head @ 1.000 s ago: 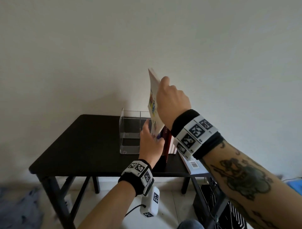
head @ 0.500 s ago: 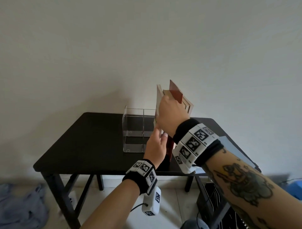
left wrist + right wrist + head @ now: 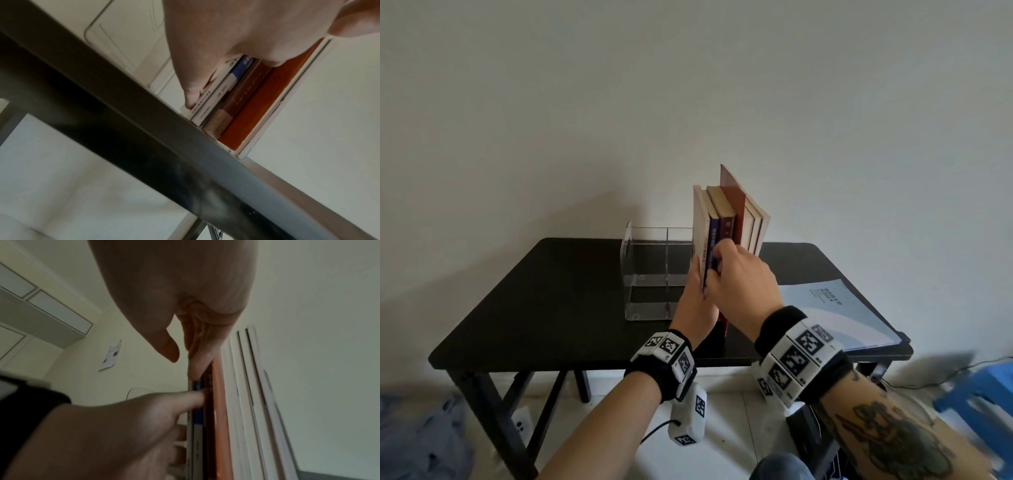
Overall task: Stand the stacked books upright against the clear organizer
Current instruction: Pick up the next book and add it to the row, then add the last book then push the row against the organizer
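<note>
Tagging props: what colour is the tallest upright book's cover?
Orange-red tallest book; clearest in left wrist view.

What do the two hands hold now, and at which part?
Both touch the upright books: the left hand presses their left cover low down, the right hand lies on the spines. No closed grip shows.

The hands point(image 3: 722, 284) hide the lower spines of the books point(image 3: 726, 219). Spine lettering is too small to read. The blue stool point(image 3: 976, 387) at right is blurred.

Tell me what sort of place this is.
Probably a room in a home, used as a small study corner: a black folding table against a bare wall, upright books beside a clear organizer on it, a tiled floor and a blue stool nearby.
</note>
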Tool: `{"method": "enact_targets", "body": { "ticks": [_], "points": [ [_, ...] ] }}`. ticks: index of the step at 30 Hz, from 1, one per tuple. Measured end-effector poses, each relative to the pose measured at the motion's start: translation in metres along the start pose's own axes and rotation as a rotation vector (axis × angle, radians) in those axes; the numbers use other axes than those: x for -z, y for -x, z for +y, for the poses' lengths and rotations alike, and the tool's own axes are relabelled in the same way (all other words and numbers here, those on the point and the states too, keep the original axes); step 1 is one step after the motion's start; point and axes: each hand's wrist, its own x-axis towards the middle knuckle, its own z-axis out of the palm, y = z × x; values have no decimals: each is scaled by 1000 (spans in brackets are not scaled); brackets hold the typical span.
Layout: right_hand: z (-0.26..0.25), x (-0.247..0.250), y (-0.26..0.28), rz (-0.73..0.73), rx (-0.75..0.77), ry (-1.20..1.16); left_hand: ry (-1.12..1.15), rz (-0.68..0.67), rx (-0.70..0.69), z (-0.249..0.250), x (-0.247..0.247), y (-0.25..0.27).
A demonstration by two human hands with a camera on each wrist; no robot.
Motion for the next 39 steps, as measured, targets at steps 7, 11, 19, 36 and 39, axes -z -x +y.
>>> {"method": "enact_targets", "body": {
  "ticks": [7, 11, 19, 36, 39],
  "points": [
    [31, -13, 22, -16, -106, 75, 139, -7, 73, 14, 1, 7],
    [58, -18, 24, -106, -279, 113, 111, 66, 153, 17, 3, 6],
    [109, -34, 30, -203, -441, 157, 100, 100, 164, 13, -1, 3],
    [206, -8, 41, -359, -1135, 271, 106, 84, 170, 11, -5, 5],
    [209, -3, 41, -359, -1135, 284, 112, 82, 163, 11, -5, 4]
  ]
}}
